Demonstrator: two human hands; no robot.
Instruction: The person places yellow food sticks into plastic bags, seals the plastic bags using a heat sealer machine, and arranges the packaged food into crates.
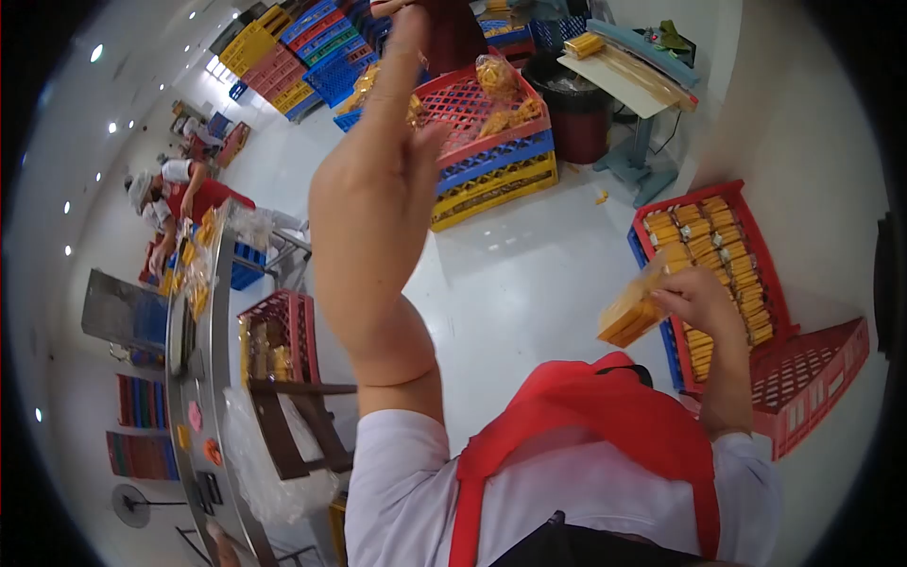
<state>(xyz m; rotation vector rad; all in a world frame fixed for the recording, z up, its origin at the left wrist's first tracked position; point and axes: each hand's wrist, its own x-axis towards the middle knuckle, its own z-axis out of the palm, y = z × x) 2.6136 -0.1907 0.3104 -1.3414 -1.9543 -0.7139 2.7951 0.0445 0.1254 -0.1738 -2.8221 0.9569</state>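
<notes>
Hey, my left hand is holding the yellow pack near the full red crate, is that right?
Not quite: the head view shows your right hand, not your left, holding the yellow pack near the full red crate.

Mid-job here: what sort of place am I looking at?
Probably a food packing room: a red crate holds rows of yellow packs, colourful plastic crates stand stacked behind, and people stand along a long metal table.

the raised left hand [368, 170] hides part of the red crate [452, 102]; the top edge cuts off a dark red shape [452, 40]; packet labels [726, 255] are unreadably small.
</notes>
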